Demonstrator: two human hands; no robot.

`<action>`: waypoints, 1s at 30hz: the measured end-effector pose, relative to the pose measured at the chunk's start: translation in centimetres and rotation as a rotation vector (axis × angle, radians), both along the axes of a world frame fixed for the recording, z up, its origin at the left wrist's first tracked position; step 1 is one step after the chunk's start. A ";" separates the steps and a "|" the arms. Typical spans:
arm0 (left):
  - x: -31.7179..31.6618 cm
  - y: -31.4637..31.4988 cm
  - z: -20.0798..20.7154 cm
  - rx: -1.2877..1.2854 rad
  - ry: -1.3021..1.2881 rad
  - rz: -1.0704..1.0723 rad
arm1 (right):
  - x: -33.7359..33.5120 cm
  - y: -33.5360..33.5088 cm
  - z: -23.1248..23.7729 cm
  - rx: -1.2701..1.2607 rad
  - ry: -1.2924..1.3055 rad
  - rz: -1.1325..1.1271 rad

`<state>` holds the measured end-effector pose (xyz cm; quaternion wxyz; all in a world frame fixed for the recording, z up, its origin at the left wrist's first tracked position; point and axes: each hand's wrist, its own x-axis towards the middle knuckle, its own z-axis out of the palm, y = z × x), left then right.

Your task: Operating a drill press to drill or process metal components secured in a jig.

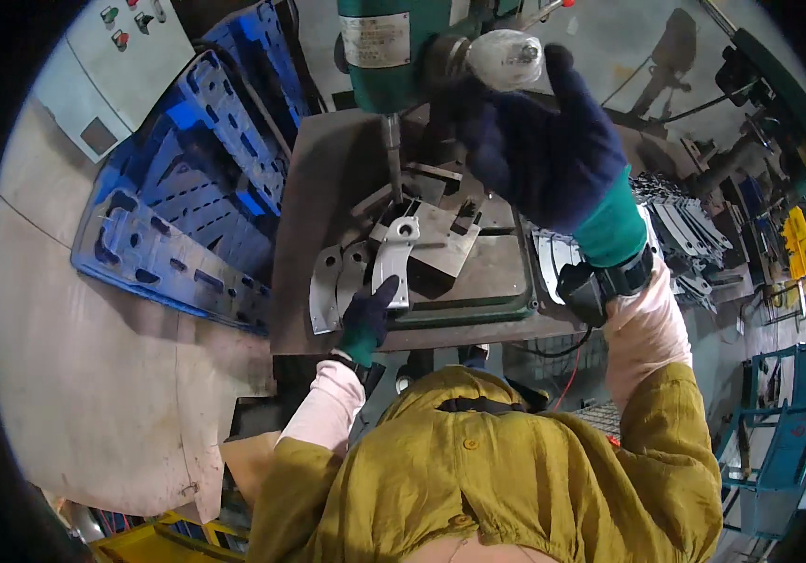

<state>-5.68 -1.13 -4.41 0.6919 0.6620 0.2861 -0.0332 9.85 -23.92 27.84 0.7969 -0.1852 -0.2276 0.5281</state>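
Note:
My left hand, in a dark blue and green glove, pinches the near end of a curved silver metal plate with a round boss at its far end. The plate lies against a steel fixture block below the drill bit of a green drill press. More curved plates lie beside it on the left. My right hand, gloved alike, is raised at the press's plastic-wrapped handle knob. Its thumb stands apart from the fingers, which are partly lost in shadow; the knob is not enclosed.
The green machine base sits on a brown metal table. Blue plastic pallets stand at the left, below a grey control box. Stacked curved plates lie at the right. A blue cart frame is farther right.

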 end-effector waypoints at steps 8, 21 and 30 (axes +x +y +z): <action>4.7 -0.7 2.0 -0.306 -0.024 0.231 | -1.8 3.0 3.5 0.065 0.140 -0.042; 6.4 1.0 1.1 -0.575 -0.028 0.276 | -1.2 3.2 3.3 -0.027 0.242 -0.070; 5.6 0.7 2.1 -0.388 -0.120 0.196 | 0.4 2.0 -7.6 -0.201 -1.153 -0.505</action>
